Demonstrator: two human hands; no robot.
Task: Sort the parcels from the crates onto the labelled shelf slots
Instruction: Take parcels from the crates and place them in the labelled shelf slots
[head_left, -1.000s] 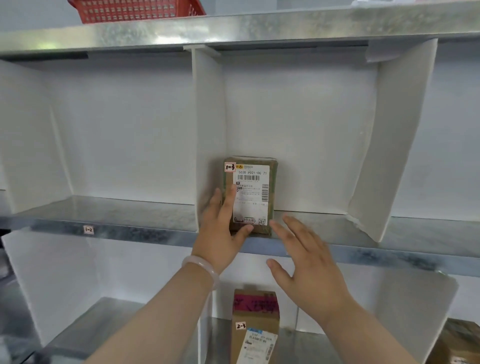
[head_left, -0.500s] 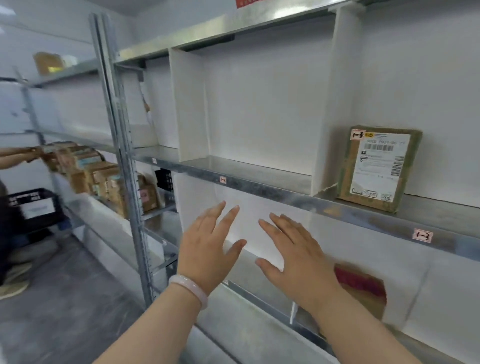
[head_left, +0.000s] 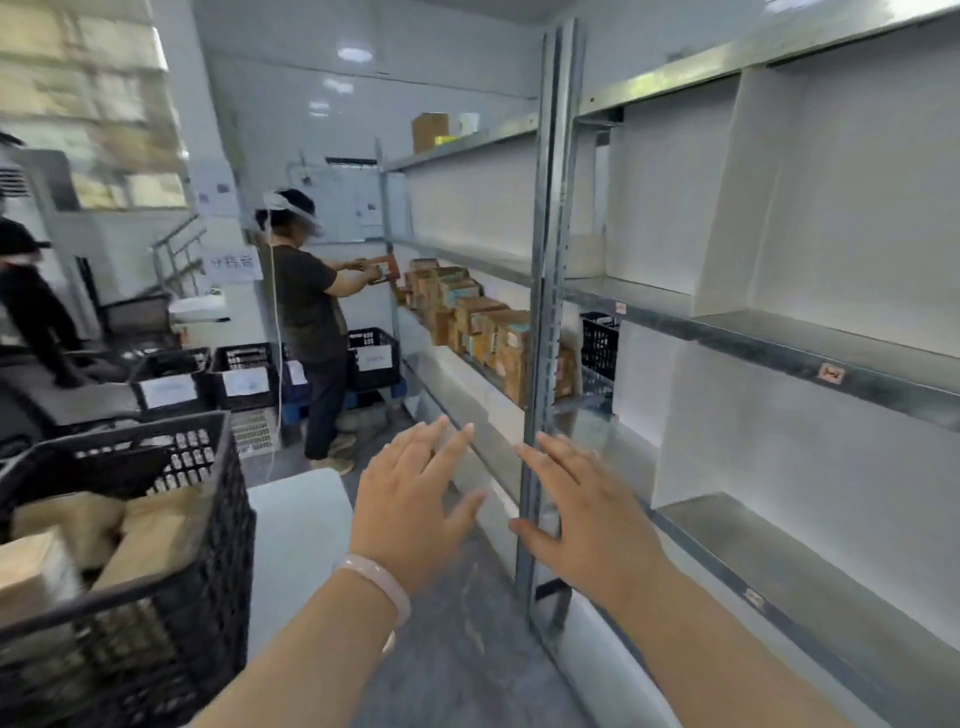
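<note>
My left hand (head_left: 410, 499), with a pale bangle on its wrist, and my right hand (head_left: 582, 512) hover side by side in mid-air, fingers spread, holding nothing. A black plastic crate (head_left: 171, 551) stands at the lower left with several brown parcels (head_left: 72, 540) inside. The metal shelf (head_left: 779, 338) with white dividers runs along the right, its near slots bare, small red labels (head_left: 829, 373) on its front edge. The parcel I stood in a slot is out of view.
A grey upright post (head_left: 545, 312) of the shelf frame rises just behind my right hand. Farther down the aisle a person (head_left: 306, 332) handles boxes at a shelf of brown parcels (head_left: 483, 332). Black crates (head_left: 244, 374) sit on the floor; a white table (head_left: 296, 525) stands beside my crate.
My view has swung left, away from the slot with the standing parcel, toward the aisle and crate. Both hands left the parcel and came back from the shelf, still open.
</note>
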